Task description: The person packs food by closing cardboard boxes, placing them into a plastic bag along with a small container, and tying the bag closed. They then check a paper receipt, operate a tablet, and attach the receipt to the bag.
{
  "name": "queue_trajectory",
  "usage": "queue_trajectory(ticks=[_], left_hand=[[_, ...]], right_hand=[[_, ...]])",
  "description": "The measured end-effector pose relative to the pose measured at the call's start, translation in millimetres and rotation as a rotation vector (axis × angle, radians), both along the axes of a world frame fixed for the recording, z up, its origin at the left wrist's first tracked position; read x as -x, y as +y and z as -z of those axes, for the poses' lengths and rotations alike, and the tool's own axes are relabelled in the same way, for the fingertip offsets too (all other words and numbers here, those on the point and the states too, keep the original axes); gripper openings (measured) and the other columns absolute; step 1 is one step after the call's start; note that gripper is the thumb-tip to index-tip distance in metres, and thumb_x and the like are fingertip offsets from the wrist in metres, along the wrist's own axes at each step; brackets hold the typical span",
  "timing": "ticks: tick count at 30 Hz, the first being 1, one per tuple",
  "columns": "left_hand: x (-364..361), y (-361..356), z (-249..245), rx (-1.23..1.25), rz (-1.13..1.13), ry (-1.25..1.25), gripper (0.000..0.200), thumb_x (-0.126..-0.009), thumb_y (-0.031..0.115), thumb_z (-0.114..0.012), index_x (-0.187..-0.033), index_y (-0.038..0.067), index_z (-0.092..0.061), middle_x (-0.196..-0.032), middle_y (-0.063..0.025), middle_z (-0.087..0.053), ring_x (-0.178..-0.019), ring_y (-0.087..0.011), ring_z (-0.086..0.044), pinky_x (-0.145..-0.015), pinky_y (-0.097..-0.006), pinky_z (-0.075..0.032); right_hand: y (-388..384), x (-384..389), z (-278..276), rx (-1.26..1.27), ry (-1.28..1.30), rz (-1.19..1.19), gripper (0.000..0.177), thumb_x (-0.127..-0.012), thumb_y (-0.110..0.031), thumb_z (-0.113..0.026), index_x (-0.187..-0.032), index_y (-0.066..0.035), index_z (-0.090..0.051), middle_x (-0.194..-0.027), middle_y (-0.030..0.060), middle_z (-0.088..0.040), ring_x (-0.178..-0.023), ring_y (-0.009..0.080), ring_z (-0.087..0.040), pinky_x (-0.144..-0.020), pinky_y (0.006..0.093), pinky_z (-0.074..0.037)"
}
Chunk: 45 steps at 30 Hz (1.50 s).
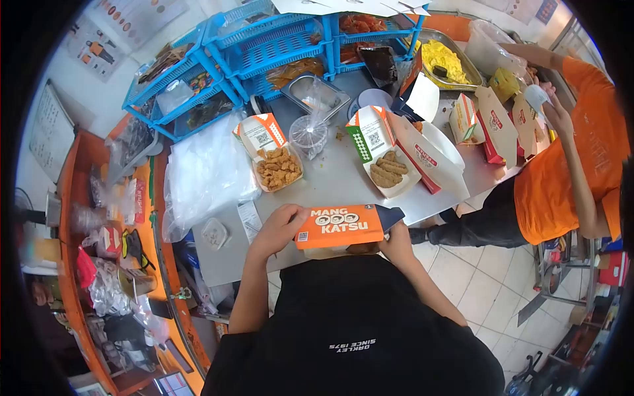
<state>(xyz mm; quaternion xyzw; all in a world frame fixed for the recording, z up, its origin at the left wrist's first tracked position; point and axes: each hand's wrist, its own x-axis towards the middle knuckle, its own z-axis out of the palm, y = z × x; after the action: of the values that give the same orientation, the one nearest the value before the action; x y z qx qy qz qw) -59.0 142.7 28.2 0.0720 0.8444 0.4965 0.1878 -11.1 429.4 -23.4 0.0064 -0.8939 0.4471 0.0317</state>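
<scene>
An orange food box (pixel 376 216) with "MANG KATSU" printed on its lid is held in front of my body, over the table's near edge. The lid is partly down, and a bit of brown food shows at the front gap. My left hand (pixel 282 230) grips the box's left end, fingers bent round it. At the right end, my right hand (pixel 396 243) holds the side near a dark flap. Beyond it stand an open box of fried chicken pieces (pixel 279 169) and an open box of breaded strips (pixel 389 170).
Plastic bags (pixel 201 175) lie at the left beside a small lidded cup (pixel 214 233). Blue racks (pixel 274 49) stand behind, near a metal tray of yellow food (pixel 444 61). More open boxes (pixel 492 125) are at right, where a co-worker in an orange shirt (pixel 561 165) works.
</scene>
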Motion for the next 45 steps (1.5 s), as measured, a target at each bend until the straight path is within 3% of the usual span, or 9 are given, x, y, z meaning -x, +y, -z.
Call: queue_trajectory(ticks=[9,13,19,28,33,35,39,41,45], left_hand=[[-27,31,8,0.617,0.02,0.441,0.062,-0.062,0.039,-0.079,-0.105,0.004,-0.052,-0.104,-0.011,-0.049,-0.101,-0.0293,-0.049,-0.085,-0.043,-0.039],[-41,32,6,0.632,-0.179,0.503,0.065,-0.063,0.041,-0.079,-0.105,0.0,-0.05,-0.103,-0.0144,-0.05,-0.1,-0.0323,-0.05,-0.085,-0.0435,-0.04],[-54,19,45,0.217,-0.409,0.023,0.072,-0.069,0.044,-0.076,-0.108,-0.01,-0.049,-0.102,-0.0259,-0.058,-0.094,-0.038,-0.058,-0.081,-0.0425,-0.046],[-36,-18,41,0.093,-0.495,0.005,0.049,-0.07,0.04,-0.076,-0.086,-0.004,-0.061,-0.073,-0.0125,-0.062,-0.064,-0.0166,-0.057,-0.058,-0.0323,-0.046],[-35,-23,26,0.162,-0.501,-0.047,0.057,-0.072,0.048,-0.071,-0.089,-0.006,-0.063,-0.076,-0.016,-0.066,-0.067,-0.0256,-0.063,-0.061,-0.0346,-0.048],[-34,-25,21,0.091,-0.338,-0.262,0.054,-0.084,0.044,-0.063,-0.103,-0.006,-0.061,-0.085,-0.0132,-0.065,-0.076,-0.0144,-0.059,-0.07,-0.0296,-0.047],[-40,-21,61,-0.237,-0.228,-0.328,0.059,-0.09,0.044,-0.054,-0.124,-0.004,-0.051,-0.118,-0.0256,-0.055,-0.114,-0.0228,-0.052,-0.093,-0.0309,-0.041],[-43,-15,46,0.179,-0.173,-0.13,0.059,-0.092,0.038,-0.053,-0.136,0.001,-0.04,-0.142,-0.029,-0.031,-0.139,-0.0335,-0.021,-0.109,-0.0372,-0.026],[-70,-26,44,-0.078,-0.164,0.32,0.054,-0.087,0.031,-0.061,-0.131,0.003,-0.048,-0.15,-0.0211,-0.02,-0.14,-0.0403,-0.003,-0.112,-0.0419,-0.021]], right_hand=[[13,25,-40,0.034,0.176,0.215,0.031,-0.079,-0.023,-0.066,-0.095,0.001,-0.056,-0.09,0.0139,-0.059,-0.084,0.0246,-0.054,-0.073,0.0363,-0.043],[-18,9,-22,-0.304,-0.014,0.011,0.061,-0.072,-0.033,-0.074,-0.112,0.008,-0.051,-0.11,0.0225,-0.051,-0.101,0.038,-0.05,-0.09,0.0425,-0.04],[-15,-9,-9,-0.057,-0.189,0.053,0.077,-0.074,-0.033,-0.073,-0.127,0.012,-0.04,-0.129,0.0272,-0.039,-0.117,0.0401,-0.045,-0.097,0.0429,-0.04],[-42,36,8,-0.033,-0.104,-0.011,0.071,-0.069,-0.033,-0.076,-0.117,0.013,-0.051,-0.105,0.0293,-0.06,-0.097,0.038,-0.06,-0.087,0.0406,-0.047],[-40,44,-28,-0.087,-0.151,-0.045,0.06,-0.071,-0.034,-0.074,-0.109,0.01,-0.058,-0.091,0.0249,-0.065,-0.081,0.0346,-0.065,-0.076,0.0395,-0.051],[-37,48,-32,-0.131,-0.402,-0.166,0.052,-0.075,-0.035,-0.069,-0.102,0.008,-0.061,-0.086,0.0241,-0.065,-0.074,0.0322,-0.066,-0.068,0.0395,-0.05],[-37,52,21,0.239,-0.406,-0.21,0.049,-0.086,-0.029,-0.058,-0.121,0.005,-0.051,-0.097,0.026,-0.064,-0.087,0.0332,-0.064,-0.077,0.0379,-0.048],[-39,35,-2,0.218,-0.356,-0.233,0.051,-0.088,-0.025,-0.057,-0.128,0.003,-0.045,-0.109,0.0284,-0.058,-0.099,0.0354,-0.06,-0.084,0.0375,-0.046],[-29,5,-22,0.013,0.084,-0.483,0.058,-0.089,-0.013,-0.057,-0.141,-0.003,-0.033,-0.137,0.0325,-0.036,-0.124,0.0409,-0.043,-0.099,0.0391,-0.039]])
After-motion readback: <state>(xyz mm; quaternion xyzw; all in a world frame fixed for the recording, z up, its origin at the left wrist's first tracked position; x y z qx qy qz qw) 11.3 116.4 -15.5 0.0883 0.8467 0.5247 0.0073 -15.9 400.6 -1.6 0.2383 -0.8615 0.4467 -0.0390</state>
